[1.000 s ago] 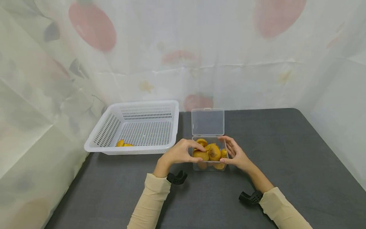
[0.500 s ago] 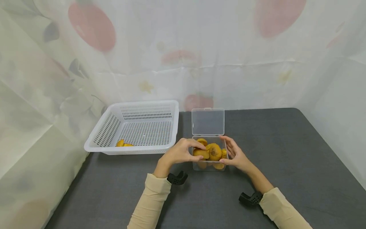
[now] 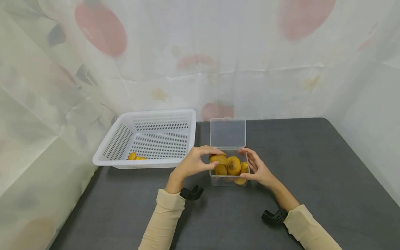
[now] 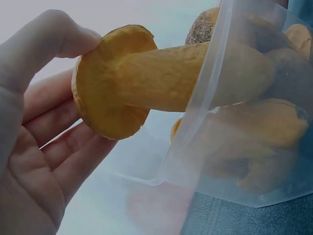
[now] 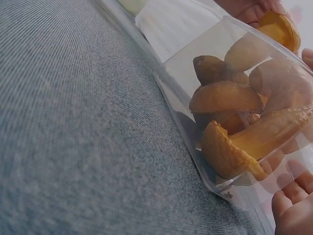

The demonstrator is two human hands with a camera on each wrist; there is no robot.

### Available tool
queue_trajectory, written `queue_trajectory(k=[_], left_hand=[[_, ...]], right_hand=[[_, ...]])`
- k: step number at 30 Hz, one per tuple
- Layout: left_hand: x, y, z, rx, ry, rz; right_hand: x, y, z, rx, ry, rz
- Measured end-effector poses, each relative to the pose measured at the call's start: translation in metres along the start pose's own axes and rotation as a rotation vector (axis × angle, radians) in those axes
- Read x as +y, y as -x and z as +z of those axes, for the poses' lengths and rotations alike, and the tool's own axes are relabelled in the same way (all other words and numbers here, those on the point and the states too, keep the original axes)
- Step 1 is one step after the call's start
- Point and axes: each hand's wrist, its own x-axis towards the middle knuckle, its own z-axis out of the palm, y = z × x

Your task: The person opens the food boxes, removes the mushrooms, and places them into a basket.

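My left hand (image 3: 194,161) pinches a yellow-brown mushroom (image 4: 115,83) by its cap, thumb on one side and fingers on the other. In the left wrist view its stem points into the clear plastic box (image 3: 215,182), past the rim. Several similar mushrooms (image 5: 227,98) fill the box, seen through its wall in the right wrist view. My right hand (image 3: 261,172) holds the box at its right side, thumb at the front corner and fingers towards the back. The box's hinged lid (image 3: 227,133) stands open at the back.
To the left stands a white perforated basket (image 3: 143,164) with a few yellow mushrooms (image 3: 135,157) near its front wall. A dark grey cloth (image 3: 300,156) covers the table. Behind it hangs a pale printed curtain (image 3: 250,45).
My left hand has risen and shifted slightly left and back, lifting the mushroom above the others at the box's left side. My right hand stays on the box.
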Motion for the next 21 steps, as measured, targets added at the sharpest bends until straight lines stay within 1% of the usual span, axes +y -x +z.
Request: queue_trajectory(k=[4,9,16,21], left_hand=[[-0.001,0.001,0.000,0.014,0.010,-0.011],[-0.002,0.002,-0.001,0.049,0.005,-0.032],[-0.001,0.003,-0.007,0.087,0.013,-0.024],[0.000,0.005,-0.011,0.103,0.021,-0.061]], right_hand=[[0.000,0.000,0.000,-0.009,0.000,-0.011],[0.000,0.000,0.000,-0.010,0.005,0.010],[-0.001,0.000,0.000,-0.010,-0.001,0.006],[0.001,0.000,-0.001,-0.008,0.003,0.005]])
